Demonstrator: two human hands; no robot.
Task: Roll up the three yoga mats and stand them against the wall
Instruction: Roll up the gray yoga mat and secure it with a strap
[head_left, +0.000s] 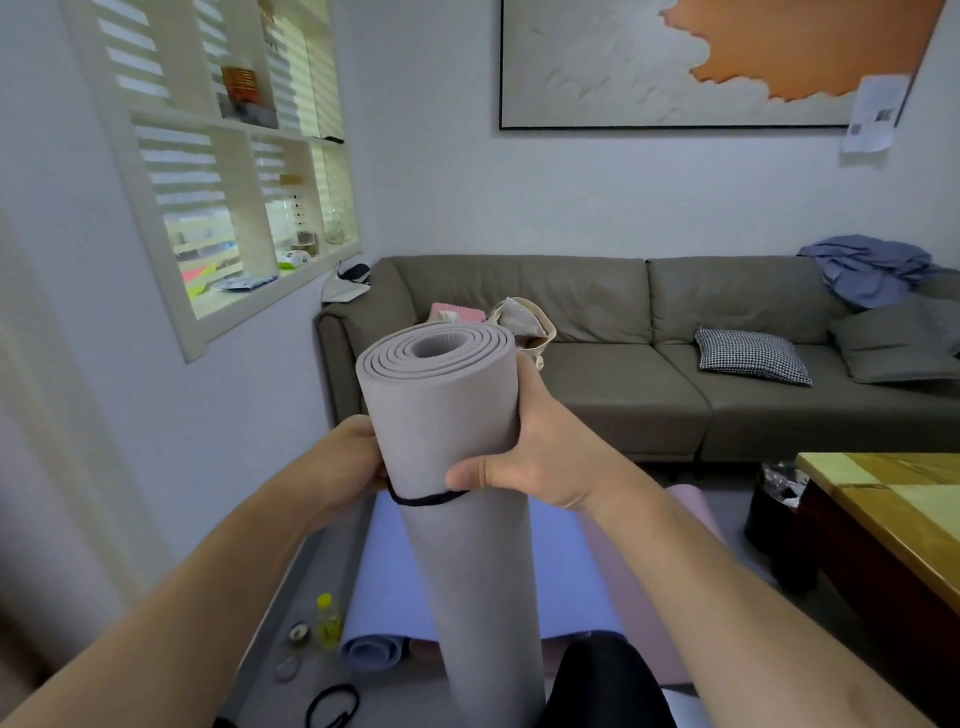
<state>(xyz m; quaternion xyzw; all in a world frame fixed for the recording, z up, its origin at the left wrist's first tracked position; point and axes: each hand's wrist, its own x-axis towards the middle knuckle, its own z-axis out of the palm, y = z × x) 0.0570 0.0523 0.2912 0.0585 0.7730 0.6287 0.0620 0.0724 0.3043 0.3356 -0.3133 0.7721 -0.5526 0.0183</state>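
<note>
A rolled grey yoga mat (457, 457) stands upright in front of me, its spiral end facing up. My right hand (540, 457) grips its upper part, thumb across the front. My left hand (353, 457) holds the left side, fingers hidden behind the roll. A thin black band (421, 500) circles the mat just under both hands. On the floor below lies a blue mat (395, 587), flat with its near end curled. A pink mat (623, 597) lies flat beside it on the right.
A grey sofa (623, 374) with cushions and a bag stands ahead against the far wall. A wooden table (893, 514) is at the right, a dark bin (774, 509) beside it. On the floor at left lie a yellow bottle (327, 621) and a black strap (332, 704).
</note>
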